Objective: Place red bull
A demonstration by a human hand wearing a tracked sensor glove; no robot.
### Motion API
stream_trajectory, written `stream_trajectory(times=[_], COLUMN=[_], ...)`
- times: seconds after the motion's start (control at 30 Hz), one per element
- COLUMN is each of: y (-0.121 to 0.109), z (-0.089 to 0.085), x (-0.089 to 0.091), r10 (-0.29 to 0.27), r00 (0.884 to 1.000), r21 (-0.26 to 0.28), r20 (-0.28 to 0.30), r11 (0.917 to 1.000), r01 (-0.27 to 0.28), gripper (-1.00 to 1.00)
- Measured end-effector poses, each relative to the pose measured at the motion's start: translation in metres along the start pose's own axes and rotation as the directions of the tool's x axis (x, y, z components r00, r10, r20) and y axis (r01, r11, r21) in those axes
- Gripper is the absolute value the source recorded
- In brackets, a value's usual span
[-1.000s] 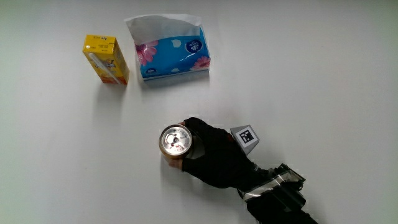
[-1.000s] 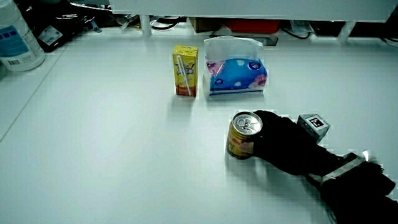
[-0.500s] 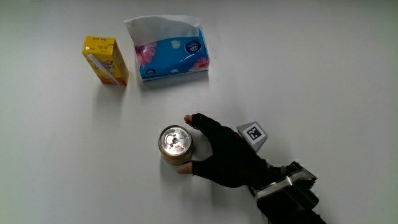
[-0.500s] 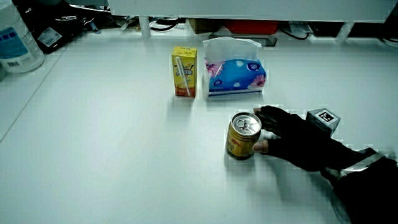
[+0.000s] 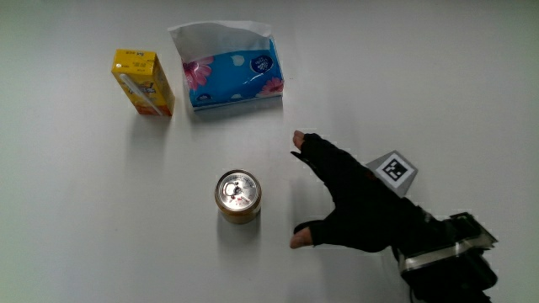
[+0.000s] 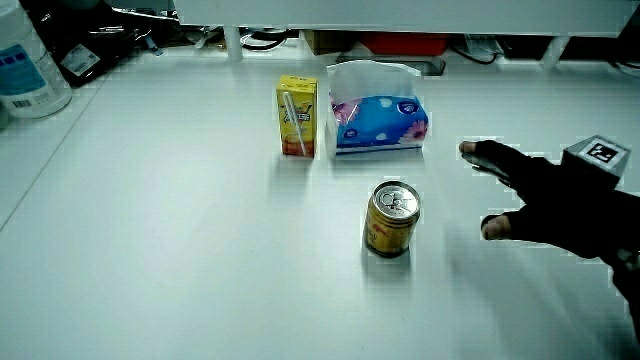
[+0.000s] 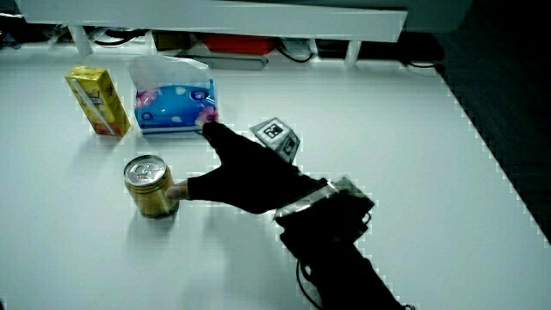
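we saw a plain white table [image 5: 421, 76] under even light. in both side views a low white partition [image 6: 400, 12] ran along its edge, with dark clutter and cables showing in the gap beneath it.

The forearm [image 6: 625, 265] runs off the frame edge in a side view. The bottle [image 6: 30, 60], at the can's [image 6: 391, 219] ten o'clock, is cut off too; its label is unreadable.
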Motion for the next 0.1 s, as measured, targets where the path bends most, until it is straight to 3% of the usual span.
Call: stream_trajectory(times=[0.07,0.1], y=[-0.0080,-0.0111], z=[0.0066,0.0110], x=[-0.0081,-0.0077], r10=[0.006,0.003], r00=[1.000,0.997], r21=[0.003,0.007], r20=[0.011,0.072], r11=[1.0000,1.0000], r01=[-0.006,-0.003], gripper=[-1.00,-1.00])
